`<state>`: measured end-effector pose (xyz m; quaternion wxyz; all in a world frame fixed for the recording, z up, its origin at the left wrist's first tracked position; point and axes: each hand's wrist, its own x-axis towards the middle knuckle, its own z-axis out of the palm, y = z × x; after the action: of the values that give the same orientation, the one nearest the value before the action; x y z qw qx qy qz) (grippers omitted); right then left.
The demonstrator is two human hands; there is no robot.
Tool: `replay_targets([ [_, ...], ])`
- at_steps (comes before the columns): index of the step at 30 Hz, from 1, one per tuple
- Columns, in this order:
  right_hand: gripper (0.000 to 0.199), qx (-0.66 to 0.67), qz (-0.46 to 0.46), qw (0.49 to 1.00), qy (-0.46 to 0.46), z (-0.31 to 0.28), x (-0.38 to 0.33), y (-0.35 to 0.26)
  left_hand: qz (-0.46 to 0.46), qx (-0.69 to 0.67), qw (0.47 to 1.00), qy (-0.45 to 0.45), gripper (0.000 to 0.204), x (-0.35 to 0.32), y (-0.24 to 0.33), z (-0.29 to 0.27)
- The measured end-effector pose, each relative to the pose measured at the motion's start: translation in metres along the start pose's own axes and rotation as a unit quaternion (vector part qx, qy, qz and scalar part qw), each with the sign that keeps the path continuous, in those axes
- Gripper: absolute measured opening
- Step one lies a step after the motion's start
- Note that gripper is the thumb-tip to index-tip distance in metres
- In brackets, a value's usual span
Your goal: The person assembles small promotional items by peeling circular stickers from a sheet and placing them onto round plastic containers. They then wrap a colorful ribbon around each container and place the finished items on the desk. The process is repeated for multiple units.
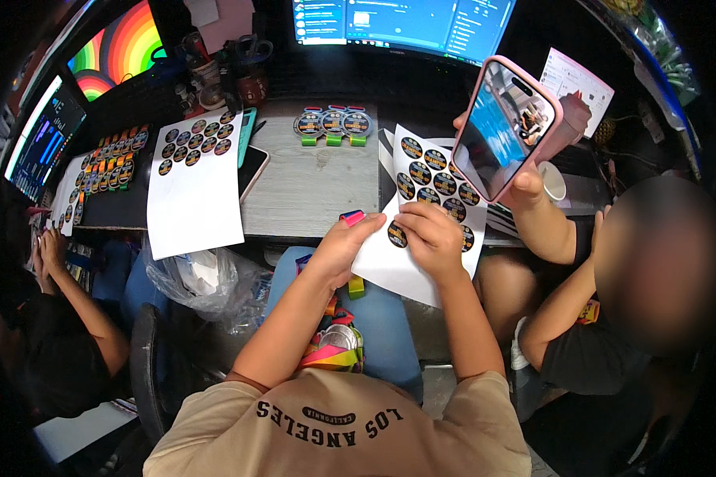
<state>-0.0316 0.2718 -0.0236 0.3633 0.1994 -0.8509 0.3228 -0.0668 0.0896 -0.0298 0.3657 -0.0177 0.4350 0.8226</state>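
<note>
My left hand (pixel 344 245) is closed on a ribbon (pixel 353 216), whose pink and blue end sticks out above the fingers. Its thumb lies by the left edge of a white sticker sheet (pixel 374 264) with rows of round black stickers. On that sheet, the fingers of my right hand (pixel 437 242) are pinched together at a round sticker (pixel 397 234) near the left edge; the hand covers some of the others. A yellow-green ribbon (pixel 356 287) hangs below my left hand. In my lap lie silver medals (pixel 339 337) with bright multicoloured ribbons.
Three medals (pixel 333 124) lie on the grey desk (pixel 294 191). A second sticker sheet (pixel 195 211) overhangs its edge. On the right, a person holds up a pink-cased phone (pixel 507 131) near a white cup (pixel 551 182). Another person's hands (pixel 50 253) work at left, near more medals (pixel 111 171).
</note>
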Motion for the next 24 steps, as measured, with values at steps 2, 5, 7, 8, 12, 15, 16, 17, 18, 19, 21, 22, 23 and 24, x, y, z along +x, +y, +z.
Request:
replay_targets([
  [2,0.018,-0.005,-0.005,1.0,-0.001,0.0001,-0.0005,0.0,-0.001,-0.006,1.0,-0.002,0.029,-0.0001,-0.0004,-0.0002],
  [5,0.02,-0.014,-0.016,1.0,0.001,-0.0002,-0.0008,0.0001,-0.003,-0.024,1.0,-0.01,0.029,0.0016,-0.0017,-0.001],
  [7,0.021,-0.015,-0.019,1.0,-0.004,-0.0004,-0.0011,-0.0004,-0.005,-0.039,0.999,-0.016,0.03,0.0031,-0.0025,-0.0022],
  [8,0.021,-0.012,-0.021,1.0,-0.002,-0.0002,-0.001,-0.0006,-0.007,-0.046,0.999,-0.019,0.031,0.0037,-0.0027,-0.0029],
  [12,0.021,-0.004,-0.02,1.0,0.0,0.0001,-0.0011,-0.0023,-0.016,-0.065,0.998,-0.012,0.031,0.0036,-0.0032,-0.0045],
  [15,0.02,-0.008,-0.02,1.0,0.0,-0.0004,-0.0007,-0.0033,-0.015,-0.067,0.998,-0.013,0.031,0.0026,-0.0026,-0.0039],
  [16,0.02,-0.01,-0.02,1.0,0.0,-0.0007,-0.0004,-0.0035,-0.014,-0.066,0.998,-0.01,0.031,0.0023,-0.0025,-0.0035],
  [17,0.02,-0.012,-0.021,1.0,0.001,-0.001,-0.0001,-0.0038,-0.016,-0.067,0.998,-0.008,0.032,0.0021,-0.0025,-0.0031],
  [18,0.02,-0.015,-0.022,1.0,0.002,-0.0013,0.0001,-0.0044,-0.017,-0.071,0.997,-0.01,0.032,0.0021,-0.0026,-0.0027],
  [19,0.02,-0.017,-0.024,1.0,0.003,-0.0017,0.0003,-0.0047,-0.015,-0.073,0.997,-0.006,0.032,0.0023,-0.0028,-0.0023],
  [21,0.02,-0.013,-0.021,1.0,0.004,-0.0019,0.0008,-0.0057,-0.012,-0.082,0.997,-0.01,0.032,0.0032,-0.0032,-0.0023],
  [22,0.02,-0.01,-0.02,1.0,0.004,-0.0021,0.0009,-0.0061,-0.01,-0.076,0.997,-0.007,0.034,0.0032,-0.0032,-0.0029],
  [23,0.02,-0.013,-0.021,1.0,0.004,-0.0022,0.001,-0.0064,-0.01,-0.071,0.997,-0.008,0.036,0.0034,-0.0031,-0.0036],
  [24,0.019,-0.014,-0.021,1.0,0.004,-0.0024,0.0011,-0.0065,-0.015,-0.07,0.997,-0.007,0.038,0.0036,-0.0032,-0.0041],
])
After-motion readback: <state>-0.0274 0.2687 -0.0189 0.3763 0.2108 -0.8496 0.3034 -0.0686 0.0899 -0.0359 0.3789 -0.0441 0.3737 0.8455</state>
